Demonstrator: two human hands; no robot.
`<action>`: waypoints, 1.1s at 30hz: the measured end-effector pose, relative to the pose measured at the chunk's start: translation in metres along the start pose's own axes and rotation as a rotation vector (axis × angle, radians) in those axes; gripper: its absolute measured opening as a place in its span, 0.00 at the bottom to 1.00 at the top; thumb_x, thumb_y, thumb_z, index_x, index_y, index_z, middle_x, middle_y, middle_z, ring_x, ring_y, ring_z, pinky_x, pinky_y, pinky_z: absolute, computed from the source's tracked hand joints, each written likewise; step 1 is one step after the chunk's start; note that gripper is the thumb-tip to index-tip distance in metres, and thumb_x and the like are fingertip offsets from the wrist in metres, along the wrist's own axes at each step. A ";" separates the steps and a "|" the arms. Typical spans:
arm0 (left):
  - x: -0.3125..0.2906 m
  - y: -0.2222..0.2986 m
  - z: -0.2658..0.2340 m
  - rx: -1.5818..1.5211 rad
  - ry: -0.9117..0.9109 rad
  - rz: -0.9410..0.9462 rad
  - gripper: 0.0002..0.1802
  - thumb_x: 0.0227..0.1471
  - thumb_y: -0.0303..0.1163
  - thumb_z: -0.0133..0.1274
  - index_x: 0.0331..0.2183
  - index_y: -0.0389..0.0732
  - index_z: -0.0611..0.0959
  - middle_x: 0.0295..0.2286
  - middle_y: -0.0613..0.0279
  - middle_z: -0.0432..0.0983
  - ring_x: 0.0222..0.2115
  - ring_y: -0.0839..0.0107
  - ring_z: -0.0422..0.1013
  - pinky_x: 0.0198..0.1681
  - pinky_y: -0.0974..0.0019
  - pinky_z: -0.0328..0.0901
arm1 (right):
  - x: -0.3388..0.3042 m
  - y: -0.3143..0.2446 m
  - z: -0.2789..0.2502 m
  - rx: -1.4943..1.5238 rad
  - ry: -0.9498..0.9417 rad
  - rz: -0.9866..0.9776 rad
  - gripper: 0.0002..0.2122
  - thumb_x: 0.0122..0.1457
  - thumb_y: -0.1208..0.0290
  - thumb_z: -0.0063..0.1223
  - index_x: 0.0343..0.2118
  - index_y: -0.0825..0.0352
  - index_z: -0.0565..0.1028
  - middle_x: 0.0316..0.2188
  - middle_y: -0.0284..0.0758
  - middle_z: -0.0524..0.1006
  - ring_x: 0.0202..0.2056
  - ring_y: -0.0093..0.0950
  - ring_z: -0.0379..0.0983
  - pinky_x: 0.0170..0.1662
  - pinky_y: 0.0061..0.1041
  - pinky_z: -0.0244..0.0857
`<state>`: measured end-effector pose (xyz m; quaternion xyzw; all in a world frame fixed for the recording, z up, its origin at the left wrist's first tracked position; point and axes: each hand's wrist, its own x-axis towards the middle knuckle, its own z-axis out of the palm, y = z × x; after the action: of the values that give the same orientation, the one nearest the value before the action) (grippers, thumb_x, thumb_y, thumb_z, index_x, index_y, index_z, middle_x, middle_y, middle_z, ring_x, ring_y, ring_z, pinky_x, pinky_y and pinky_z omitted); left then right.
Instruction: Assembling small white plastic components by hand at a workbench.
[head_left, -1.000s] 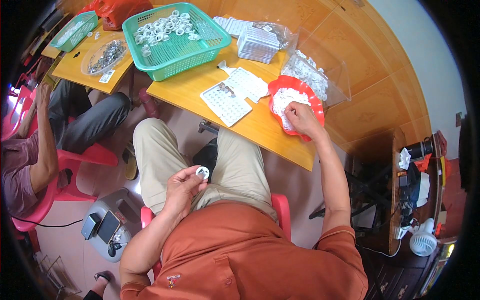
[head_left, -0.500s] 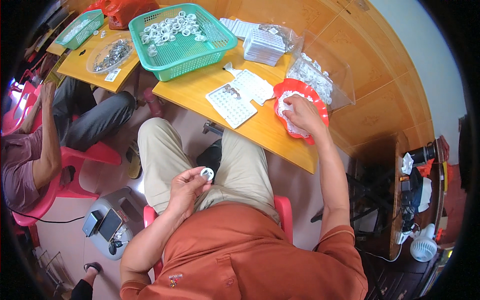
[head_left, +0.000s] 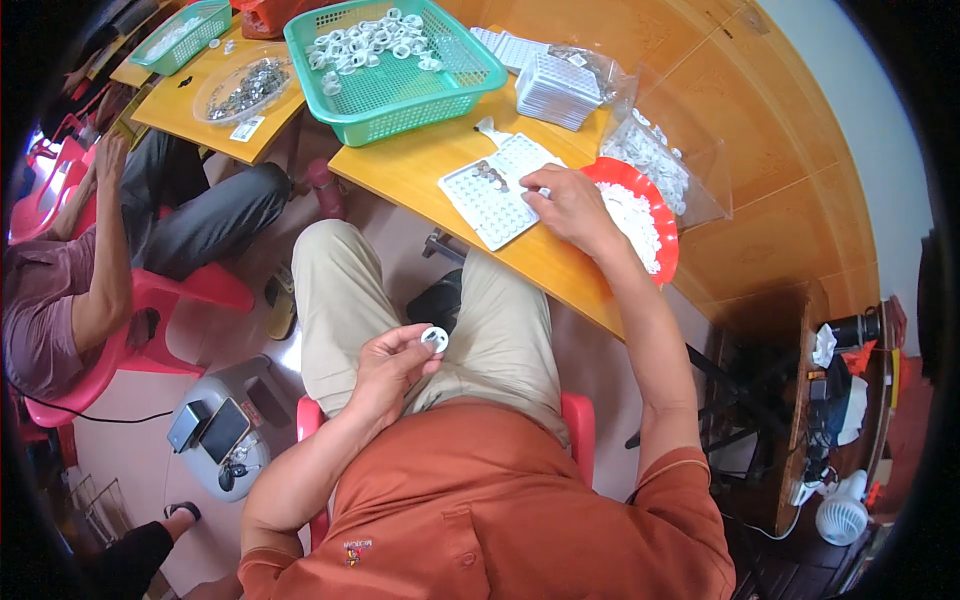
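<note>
My left hand point(head_left: 392, 368) is above my lap, its thumb and fingers pinching a white round plastic ring point(head_left: 434, 340) with a dark opening. Over the table, my right hand point(head_left: 575, 208) has its fingertips drawn together at the right edge of a white tray point(head_left: 497, 228) with rows of small hollows. Anything in that pinch is too small to make out. Several small metallic discs point(head_left: 489, 174) lie on the tray. Just right of the right hand is a red scalloped dish point(head_left: 668, 228) holding many small white pieces point(head_left: 632, 222).
A green basket point(head_left: 420, 108) of white rings stands on the table point(head_left: 375, 170). Stacked white trays point(head_left: 558, 92) and a clear bag of white parts point(head_left: 650, 160) are toward the back. At left, another person point(head_left: 75, 290) sits near a clear tub of metal parts point(head_left: 245, 88).
My right hand has moved left from inside the red dish to the tray's edge. My left hand keeps the white ring above my lap. The whole view has shifted slightly.
</note>
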<state>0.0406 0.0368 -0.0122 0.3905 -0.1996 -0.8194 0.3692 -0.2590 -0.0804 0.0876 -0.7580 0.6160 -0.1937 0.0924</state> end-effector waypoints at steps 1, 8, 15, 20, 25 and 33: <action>-0.001 0.001 0.001 0.013 -0.001 -0.001 0.12 0.52 0.18 0.54 0.41 0.32 0.79 0.31 0.59 0.78 0.30 0.75 0.75 0.34 0.75 0.73 | 0.006 0.000 0.008 -0.021 -0.033 0.000 0.10 0.55 0.69 0.53 0.37 0.66 0.80 0.36 0.41 0.78 0.41 0.41 0.74 0.44 0.37 0.67; 0.002 -0.001 -0.004 0.026 -0.006 0.003 0.12 0.52 0.19 0.55 0.41 0.32 0.79 0.31 0.60 0.78 0.30 0.77 0.75 0.33 0.77 0.73 | 0.029 -0.003 0.038 -0.182 -0.143 0.062 0.10 0.57 0.69 0.50 0.38 0.65 0.79 0.39 0.46 0.76 0.43 0.46 0.73 0.46 0.44 0.66; 0.003 -0.001 -0.003 0.033 0.003 -0.003 0.12 0.53 0.20 0.54 0.41 0.33 0.80 0.31 0.60 0.78 0.30 0.77 0.75 0.34 0.77 0.72 | 0.034 0.000 0.044 -0.212 -0.198 0.085 0.11 0.57 0.71 0.50 0.39 0.68 0.79 0.38 0.44 0.76 0.43 0.43 0.72 0.47 0.39 0.64; 0.004 -0.001 -0.003 0.058 0.004 0.002 0.12 0.53 0.20 0.54 0.42 0.33 0.80 0.31 0.61 0.78 0.30 0.78 0.75 0.33 0.78 0.72 | 0.034 0.003 0.045 -0.222 -0.193 0.057 0.10 0.58 0.70 0.48 0.37 0.68 0.79 0.38 0.44 0.75 0.42 0.44 0.72 0.46 0.39 0.65; 0.002 0.000 -0.001 0.063 0.001 -0.007 0.13 0.53 0.21 0.55 0.42 0.33 0.79 0.30 0.62 0.78 0.30 0.79 0.75 0.34 0.78 0.72 | 0.029 -0.001 0.045 -0.282 -0.204 0.051 0.10 0.59 0.69 0.46 0.38 0.68 0.76 0.39 0.44 0.74 0.41 0.45 0.72 0.45 0.43 0.65; 0.002 0.000 0.000 0.026 -0.002 -0.005 0.12 0.52 0.21 0.55 0.42 0.33 0.79 0.31 0.62 0.78 0.30 0.78 0.75 0.34 0.78 0.72 | 0.017 -0.014 0.045 -0.358 -0.228 -0.009 0.10 0.62 0.67 0.43 0.38 0.69 0.73 0.39 0.45 0.72 0.38 0.48 0.72 0.42 0.44 0.65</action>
<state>0.0402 0.0357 -0.0133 0.3948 -0.2096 -0.8181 0.3619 -0.2254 -0.0985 0.0549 -0.7819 0.6229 0.0052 0.0246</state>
